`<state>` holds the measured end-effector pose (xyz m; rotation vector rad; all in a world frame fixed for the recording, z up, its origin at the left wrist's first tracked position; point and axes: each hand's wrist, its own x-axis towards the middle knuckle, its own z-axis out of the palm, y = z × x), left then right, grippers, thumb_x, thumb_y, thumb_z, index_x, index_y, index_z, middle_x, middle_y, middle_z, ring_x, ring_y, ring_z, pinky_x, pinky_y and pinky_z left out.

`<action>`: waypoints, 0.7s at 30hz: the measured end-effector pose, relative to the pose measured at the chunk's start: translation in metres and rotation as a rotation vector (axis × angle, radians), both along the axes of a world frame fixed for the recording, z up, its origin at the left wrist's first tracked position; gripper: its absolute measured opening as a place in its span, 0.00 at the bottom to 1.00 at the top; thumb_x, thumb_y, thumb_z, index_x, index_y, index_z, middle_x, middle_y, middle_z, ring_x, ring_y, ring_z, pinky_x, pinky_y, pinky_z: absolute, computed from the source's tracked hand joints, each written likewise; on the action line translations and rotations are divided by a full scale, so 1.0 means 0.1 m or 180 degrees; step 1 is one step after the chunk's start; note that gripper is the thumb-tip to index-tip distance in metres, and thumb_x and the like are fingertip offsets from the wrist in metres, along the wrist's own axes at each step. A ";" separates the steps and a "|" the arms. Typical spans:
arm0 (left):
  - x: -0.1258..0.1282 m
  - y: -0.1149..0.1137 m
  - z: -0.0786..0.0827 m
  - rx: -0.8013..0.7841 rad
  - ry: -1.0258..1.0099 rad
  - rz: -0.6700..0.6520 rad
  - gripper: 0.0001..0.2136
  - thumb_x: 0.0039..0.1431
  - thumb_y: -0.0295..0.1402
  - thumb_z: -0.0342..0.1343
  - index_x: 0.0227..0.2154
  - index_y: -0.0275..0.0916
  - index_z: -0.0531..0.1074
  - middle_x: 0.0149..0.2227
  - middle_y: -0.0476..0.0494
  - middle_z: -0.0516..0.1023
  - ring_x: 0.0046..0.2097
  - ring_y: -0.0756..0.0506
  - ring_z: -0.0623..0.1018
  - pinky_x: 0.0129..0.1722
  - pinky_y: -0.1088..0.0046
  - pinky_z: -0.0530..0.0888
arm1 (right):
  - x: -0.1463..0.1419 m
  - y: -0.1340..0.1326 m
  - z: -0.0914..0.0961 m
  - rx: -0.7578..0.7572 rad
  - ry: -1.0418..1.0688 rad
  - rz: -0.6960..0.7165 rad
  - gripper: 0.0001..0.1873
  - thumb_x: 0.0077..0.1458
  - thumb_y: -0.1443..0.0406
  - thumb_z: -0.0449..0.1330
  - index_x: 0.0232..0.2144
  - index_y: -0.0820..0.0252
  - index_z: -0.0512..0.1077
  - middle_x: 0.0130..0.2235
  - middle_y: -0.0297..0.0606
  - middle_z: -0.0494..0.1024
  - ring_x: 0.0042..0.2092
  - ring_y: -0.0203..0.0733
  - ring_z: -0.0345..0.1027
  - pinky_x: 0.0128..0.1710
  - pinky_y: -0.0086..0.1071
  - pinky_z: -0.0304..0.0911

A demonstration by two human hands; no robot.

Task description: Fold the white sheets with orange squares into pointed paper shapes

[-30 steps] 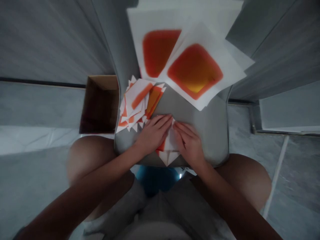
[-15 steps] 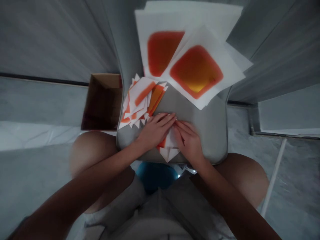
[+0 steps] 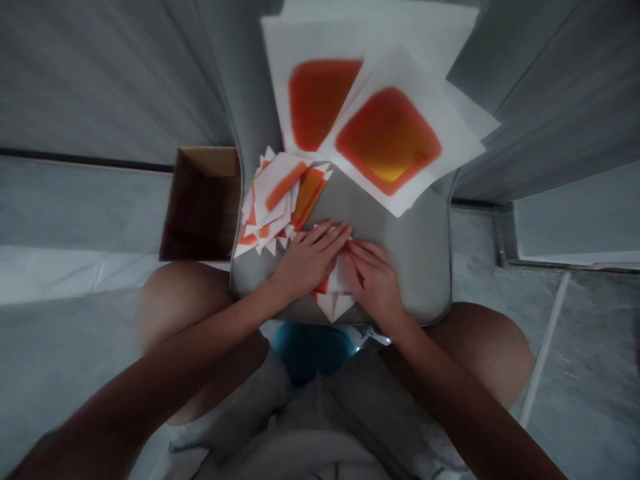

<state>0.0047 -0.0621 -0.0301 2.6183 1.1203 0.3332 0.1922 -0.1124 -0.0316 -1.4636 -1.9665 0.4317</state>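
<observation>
My left hand and my right hand lie side by side on a partly folded white and orange paper near the front edge of a grey seat. The fingers of both hands are stretched flat and press down on the paper. Only its pointed white bottom corner and an orange strip show between my hands. A pile of folded white and orange papers lies just beyond my left hand. Flat white sheets with large orange squares are stacked at the far end of the seat.
An open brown cardboard box stands on the floor to the left of the seat. My bare knees flank the seat's front edge. Something blue sits under the seat between my legs. Grey tiled floor and a white pipe lie to the right.
Both hands have stayed pressed on the paper with only slight shifts of the fingers. The view has wobbled a little.
</observation>
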 end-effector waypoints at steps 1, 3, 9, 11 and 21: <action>0.00 0.00 0.00 0.0019 0.0032 -0.0009 0.25 0.75 0.30 0.43 0.73 0.41 0.60 0.73 0.41 0.64 0.74 0.37 0.62 0.65 0.53 0.68 | 0.00 0.00 0.00 0.0015 -0.0015 0.0015 0.19 0.71 0.64 0.53 0.55 0.55 0.80 0.54 0.42 0.84 0.59 0.52 0.75 0.60 0.52 0.71; 0.01 0.01 0.01 0.0053 0.0073 -0.0026 0.26 0.74 0.29 0.43 0.72 0.41 0.60 0.73 0.42 0.63 0.74 0.37 0.62 0.64 0.52 0.68 | 0.01 0.00 0.00 0.0055 -0.0056 0.0045 0.19 0.71 0.65 0.53 0.54 0.54 0.81 0.54 0.41 0.84 0.59 0.51 0.75 0.59 0.51 0.71; 0.00 0.02 -0.02 0.0070 0.0071 -0.0028 0.26 0.74 0.29 0.44 0.72 0.40 0.60 0.74 0.40 0.61 0.74 0.37 0.61 0.64 0.52 0.67 | 0.04 0.01 -0.04 0.0163 -0.0182 0.0138 0.17 0.71 0.65 0.54 0.48 0.56 0.83 0.52 0.42 0.85 0.58 0.52 0.75 0.59 0.52 0.68; 0.01 0.02 -0.03 0.0076 0.0076 -0.0015 0.26 0.74 0.29 0.44 0.72 0.40 0.60 0.74 0.40 0.61 0.74 0.37 0.61 0.65 0.52 0.67 | 0.05 0.02 -0.06 0.0168 -0.0188 0.0178 0.17 0.71 0.64 0.53 0.48 0.55 0.83 0.53 0.41 0.85 0.58 0.52 0.74 0.59 0.52 0.68; 0.04 0.01 -0.01 0.0157 0.0182 0.0056 0.26 0.72 0.28 0.44 0.71 0.38 0.62 0.74 0.41 0.62 0.74 0.38 0.62 0.65 0.53 0.67 | 0.11 0.03 -0.08 0.0210 -0.0369 0.0352 0.18 0.72 0.64 0.53 0.50 0.56 0.82 0.53 0.41 0.85 0.60 0.51 0.72 0.61 0.50 0.65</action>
